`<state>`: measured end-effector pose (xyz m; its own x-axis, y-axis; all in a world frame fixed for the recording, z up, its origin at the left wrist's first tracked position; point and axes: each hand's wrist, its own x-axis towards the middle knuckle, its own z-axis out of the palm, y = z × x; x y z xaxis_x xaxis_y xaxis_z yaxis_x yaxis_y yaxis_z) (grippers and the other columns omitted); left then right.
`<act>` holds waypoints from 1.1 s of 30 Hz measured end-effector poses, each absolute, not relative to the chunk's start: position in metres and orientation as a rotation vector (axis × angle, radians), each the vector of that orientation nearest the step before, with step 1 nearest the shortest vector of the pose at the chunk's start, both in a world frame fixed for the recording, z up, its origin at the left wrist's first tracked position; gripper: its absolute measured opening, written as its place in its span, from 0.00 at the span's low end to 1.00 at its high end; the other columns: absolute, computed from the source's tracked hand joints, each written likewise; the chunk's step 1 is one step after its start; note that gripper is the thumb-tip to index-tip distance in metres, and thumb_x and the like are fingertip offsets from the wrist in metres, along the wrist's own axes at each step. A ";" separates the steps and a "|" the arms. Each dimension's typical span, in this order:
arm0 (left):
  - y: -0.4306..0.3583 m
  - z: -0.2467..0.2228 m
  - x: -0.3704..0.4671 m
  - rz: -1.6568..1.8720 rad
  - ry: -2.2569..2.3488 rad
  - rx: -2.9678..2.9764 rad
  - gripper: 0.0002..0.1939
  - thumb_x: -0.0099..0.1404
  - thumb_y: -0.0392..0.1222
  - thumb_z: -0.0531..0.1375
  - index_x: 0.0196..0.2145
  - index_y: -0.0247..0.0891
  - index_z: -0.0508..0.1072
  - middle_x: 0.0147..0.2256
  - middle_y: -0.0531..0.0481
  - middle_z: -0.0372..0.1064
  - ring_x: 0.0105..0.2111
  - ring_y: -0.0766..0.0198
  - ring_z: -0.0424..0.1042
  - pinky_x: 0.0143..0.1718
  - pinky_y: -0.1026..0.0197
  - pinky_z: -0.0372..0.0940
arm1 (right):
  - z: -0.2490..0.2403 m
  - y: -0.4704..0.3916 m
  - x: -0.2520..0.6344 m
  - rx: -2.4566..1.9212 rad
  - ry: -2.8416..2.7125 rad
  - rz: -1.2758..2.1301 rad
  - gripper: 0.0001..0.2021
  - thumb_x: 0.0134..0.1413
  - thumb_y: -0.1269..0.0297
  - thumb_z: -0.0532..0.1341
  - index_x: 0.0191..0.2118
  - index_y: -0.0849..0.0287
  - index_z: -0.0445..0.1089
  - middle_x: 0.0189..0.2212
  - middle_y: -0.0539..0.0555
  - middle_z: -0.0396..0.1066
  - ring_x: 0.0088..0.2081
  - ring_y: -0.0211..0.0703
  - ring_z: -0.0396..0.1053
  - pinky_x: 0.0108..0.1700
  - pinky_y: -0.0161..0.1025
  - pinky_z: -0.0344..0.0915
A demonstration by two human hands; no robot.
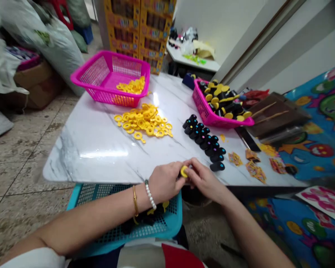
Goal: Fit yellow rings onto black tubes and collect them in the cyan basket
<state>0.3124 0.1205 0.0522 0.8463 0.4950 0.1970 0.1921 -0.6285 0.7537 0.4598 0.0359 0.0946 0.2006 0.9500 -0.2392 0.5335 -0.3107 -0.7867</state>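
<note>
My left hand (165,181) and my right hand (205,180) meet at the table's front edge. Between their fingertips is a small round yellow piece (183,171) with a bit of black beside it; the fingers cover most of it. Just beyond my right hand stand rows of small black pieces (203,137) with coloured dots on them. Farther left lies a loose pile of yellow ring pieces with tabs (145,121). Under my left forearm, a teal basket (174,219) holds some black and yellow pieces.
A pink basket (86,80) with yellow pieces sits at the back left of the marble-patterned table (80,149). Another pink basket (202,106) is heaped with black-and-yellow pieces. Small printed packets (255,171) and a brown box (279,115) lie right. Stacked yellow cartons (139,29) stand behind.
</note>
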 end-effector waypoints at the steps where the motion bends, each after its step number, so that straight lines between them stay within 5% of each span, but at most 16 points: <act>1: 0.115 0.052 0.306 0.486 0.456 2.244 0.06 0.63 0.40 0.55 0.38 0.37 0.66 0.33 0.49 0.70 0.32 0.61 0.70 0.33 0.61 0.63 | 0.093 0.027 0.451 -1.902 -1.392 0.912 0.08 0.59 0.59 0.55 0.41 0.57 0.63 0.33 0.50 0.68 0.32 0.40 0.66 0.34 0.35 0.64; 3: 0.103 0.052 0.290 0.444 0.327 2.242 0.08 0.62 0.40 0.57 0.39 0.37 0.66 0.34 0.48 0.71 0.32 0.61 0.70 0.32 0.62 0.63 | 0.085 0.006 0.434 -1.839 -1.357 0.929 0.10 0.59 0.61 0.56 0.45 0.56 0.62 0.40 0.53 0.67 0.39 0.42 0.66 0.41 0.36 0.64; 9: 0.120 0.065 0.253 0.377 0.273 2.268 0.25 0.57 0.56 0.63 0.45 0.38 0.64 0.33 0.51 0.71 0.29 0.64 0.71 0.29 0.65 0.63 | 0.032 -0.027 0.393 -1.756 -1.265 1.060 0.06 0.55 0.64 0.60 0.34 0.57 0.61 0.31 0.48 0.63 0.31 0.37 0.61 0.31 0.32 0.60; 15: 0.224 0.066 0.257 0.584 1.007 2.764 0.14 0.63 0.45 0.58 0.44 0.37 0.67 0.44 0.40 0.66 0.37 0.55 0.70 0.35 0.56 0.65 | 0.012 -0.017 0.387 -1.925 -1.412 0.781 0.09 0.50 0.66 0.63 0.37 0.57 0.63 0.35 0.50 0.64 0.29 0.37 0.62 0.33 0.35 0.61; 19: 0.224 0.058 0.262 0.477 0.902 2.840 0.08 0.67 0.41 0.51 0.37 0.36 0.68 0.36 0.44 0.67 0.33 0.58 0.69 0.35 0.57 0.65 | 0.025 -0.022 0.393 -1.837 -1.434 0.733 0.20 0.48 0.58 0.66 0.46 0.55 0.63 0.42 0.53 0.65 0.29 0.37 0.66 0.34 0.36 0.64; 23: 0.183 0.057 0.280 0.459 0.774 2.860 0.10 0.68 0.40 0.48 0.35 0.36 0.68 0.34 0.45 0.67 0.31 0.60 0.68 0.31 0.58 0.64 | 0.038 -0.026 0.411 -1.839 -1.230 0.443 0.09 0.57 0.60 0.59 0.41 0.56 0.67 0.36 0.54 0.69 0.28 0.39 0.68 0.33 0.36 0.66; 29: 0.168 0.066 0.316 0.505 0.696 2.819 0.10 0.68 0.39 0.48 0.35 0.36 0.67 0.34 0.46 0.66 0.32 0.61 0.68 0.33 0.60 0.64 | 0.041 -0.016 0.442 -1.891 -0.894 0.405 0.16 0.61 0.56 0.55 0.50 0.58 0.64 0.33 0.53 0.68 0.21 0.35 0.66 0.25 0.34 0.64; 33: 0.180 0.068 0.309 0.676 0.740 2.688 0.10 0.66 0.44 0.54 0.42 0.36 0.67 0.39 0.45 0.65 0.36 0.60 0.67 0.39 0.57 0.65 | 0.040 -0.009 0.444 -1.898 -1.012 0.254 0.11 0.59 0.59 0.58 0.44 0.58 0.69 0.31 0.53 0.68 0.27 0.39 0.68 0.34 0.36 0.67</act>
<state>0.3088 0.1799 0.0681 0.7605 0.5378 0.3638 0.4106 -0.8324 0.3722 0.4442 -0.0089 0.0404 0.6377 0.7363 0.2263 0.5420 -0.2203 -0.8110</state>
